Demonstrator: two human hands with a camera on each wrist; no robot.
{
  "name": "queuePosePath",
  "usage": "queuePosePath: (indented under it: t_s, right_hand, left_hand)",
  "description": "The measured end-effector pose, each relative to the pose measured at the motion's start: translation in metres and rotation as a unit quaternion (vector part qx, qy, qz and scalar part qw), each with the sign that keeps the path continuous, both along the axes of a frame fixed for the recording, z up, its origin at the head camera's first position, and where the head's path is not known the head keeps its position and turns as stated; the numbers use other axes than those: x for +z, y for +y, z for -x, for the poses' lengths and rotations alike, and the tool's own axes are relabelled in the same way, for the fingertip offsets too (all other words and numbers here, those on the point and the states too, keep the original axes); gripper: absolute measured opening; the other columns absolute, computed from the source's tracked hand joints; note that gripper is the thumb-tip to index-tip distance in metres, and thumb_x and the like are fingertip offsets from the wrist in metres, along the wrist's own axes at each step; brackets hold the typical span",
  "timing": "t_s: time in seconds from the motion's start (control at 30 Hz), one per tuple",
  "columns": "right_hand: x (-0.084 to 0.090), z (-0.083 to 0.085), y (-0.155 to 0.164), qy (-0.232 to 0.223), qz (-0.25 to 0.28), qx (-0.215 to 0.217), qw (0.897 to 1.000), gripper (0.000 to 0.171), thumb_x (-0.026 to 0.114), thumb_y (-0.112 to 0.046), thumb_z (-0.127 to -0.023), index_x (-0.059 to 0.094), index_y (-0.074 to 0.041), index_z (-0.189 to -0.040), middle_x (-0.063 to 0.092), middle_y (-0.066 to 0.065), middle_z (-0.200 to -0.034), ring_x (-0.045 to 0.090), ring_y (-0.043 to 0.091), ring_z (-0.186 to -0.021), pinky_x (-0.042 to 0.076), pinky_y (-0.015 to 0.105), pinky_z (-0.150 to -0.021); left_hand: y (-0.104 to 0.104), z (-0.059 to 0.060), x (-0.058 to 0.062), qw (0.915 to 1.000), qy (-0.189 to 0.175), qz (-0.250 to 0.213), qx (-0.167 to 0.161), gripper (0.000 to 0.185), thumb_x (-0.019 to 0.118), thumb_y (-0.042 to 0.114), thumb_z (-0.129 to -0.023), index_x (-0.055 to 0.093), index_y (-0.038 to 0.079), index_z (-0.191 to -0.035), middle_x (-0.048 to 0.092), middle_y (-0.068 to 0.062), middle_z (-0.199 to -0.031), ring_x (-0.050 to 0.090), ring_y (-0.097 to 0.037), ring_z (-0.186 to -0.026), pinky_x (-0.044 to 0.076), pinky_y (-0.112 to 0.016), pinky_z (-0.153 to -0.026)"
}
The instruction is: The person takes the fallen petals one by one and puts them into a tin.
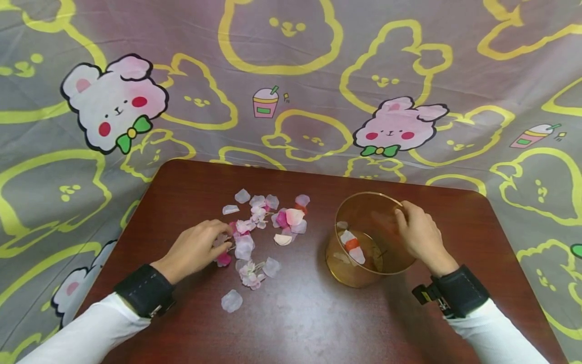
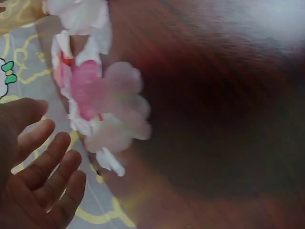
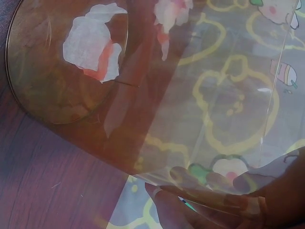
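Note:
In the head view my right hand [image 1: 420, 232] grips the rim of a transparent amber tub [image 1: 354, 277], fingers on one side of its wall and thumb on the other. White petals and a white-and-orange petal piece [image 1: 352, 245] lie at the tub's bottom; the right wrist view shows these petals [image 3: 88, 40] through the clear wall. My left hand [image 1: 195, 247] reaches to the left edge of scattered artificial petals. Its fingers are loosely bent beside a magenta petal [image 1: 223, 259] and a white petal [image 1: 244, 246]. In the left wrist view the fingers [image 2: 59, 148] are spread and hold nothing.
Pink and white blossoms [image 1: 251, 275], a peach petal [image 1: 295, 217] and a loose pale petal [image 1: 232, 301] lie on the brown table [image 1: 300, 323]. Behind the table hangs a grey cloth [image 1: 313, 91] with cartoon prints. Each wrist wears a black band [image 1: 144, 288].

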State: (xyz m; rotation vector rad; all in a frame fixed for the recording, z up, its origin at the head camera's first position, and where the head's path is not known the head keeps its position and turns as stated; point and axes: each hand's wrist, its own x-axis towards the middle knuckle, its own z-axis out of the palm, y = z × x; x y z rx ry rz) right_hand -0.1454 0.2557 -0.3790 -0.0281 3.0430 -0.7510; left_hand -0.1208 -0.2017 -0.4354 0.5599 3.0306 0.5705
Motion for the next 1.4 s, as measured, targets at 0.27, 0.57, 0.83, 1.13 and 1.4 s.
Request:
queuePosePath:
  t_s: [0.27, 0.57, 0.83, 1.13, 1.4]
  right_hand:
    - [0.001, 0.0, 0.0, 0.0, 0.001, 0.0, 1.0, 0.023, 0.043, -0.021, -0.108, 0.059, -0.005, -0.102, 0.051, 0.007, -0.07, 0.046, 0.021, -0.055, 0.032, 0.033, -0.05]
    - [0.0, 0.0, 0.0, 0.0, 0.005, 0.003, 1.0, 0.024, 0.042, -0.021, -0.108, 0.058, -0.004, -0.1, 0.047, 0.006, -0.068, 0.043, 0.02, -0.054, 0.03, 0.032, -0.049]
    - [0.001, 0.0, 0.001, -0.004, 0.005, 0.002, 1.0, 0.024, 0.042, -0.021, -0.108, 0.059, -0.004, -0.104, 0.049, 0.006, -0.069, 0.044, 0.02, -0.054, 0.03, 0.033, -0.049]
    - [0.001, 0.0, 0.0, -0.004, 0.006, 0.004, 1.0, 0.025, 0.042, -0.021, -0.108, 0.06, -0.003, -0.105, 0.05, 0.007, -0.069, 0.044, 0.021, -0.053, 0.031, 0.032, -0.048]
    - [0.0, -0.001, 0.0, -0.007, 0.004, 0.006, 1.0, 0.026, 0.041, -0.021, -0.109, 0.059, -0.002, -0.107, 0.057, 0.01, -0.072, 0.048, 0.02, -0.054, 0.032, 0.032, -0.048]
  left_hand:
    - [-0.015, -0.004, -0.021, 0.9996, 0.0, 0.029, 0.0, 0.034, 0.083, 0.02, -0.083, 0.072, 0.004, -0.111, 0.072, -0.01, -0.105, 0.068, -0.025, -0.094, 0.057, -0.047, -0.08]
    - [-0.022, -0.008, -0.035, 0.9983, 0.03, 0.05, -0.002, 0.026, 0.083, 0.003, -0.076, 0.072, 0.005, -0.099, 0.068, -0.005, -0.087, 0.063, -0.019, -0.077, 0.056, -0.041, -0.069]
    - [-0.025, -0.008, -0.037, 0.9978, 0.019, 0.061, 0.018, 0.015, 0.077, 0.002, -0.081, 0.072, 0.008, -0.093, 0.065, -0.002, -0.081, 0.057, -0.015, -0.07, 0.054, -0.039, -0.066]
    - [-0.03, -0.01, -0.032, 0.9984, 0.027, 0.042, 0.028, 0.012, 0.079, 0.007, -0.083, 0.073, 0.007, -0.093, 0.072, -0.007, -0.087, 0.065, -0.021, -0.075, 0.057, -0.045, -0.07]
    - [-0.033, -0.01, -0.027, 0.9986, 0.023, 0.037, 0.029, 0.008, 0.077, 0.011, -0.086, 0.076, 0.007, -0.093, 0.071, -0.005, -0.084, 0.066, -0.021, -0.076, 0.057, -0.045, -0.07]
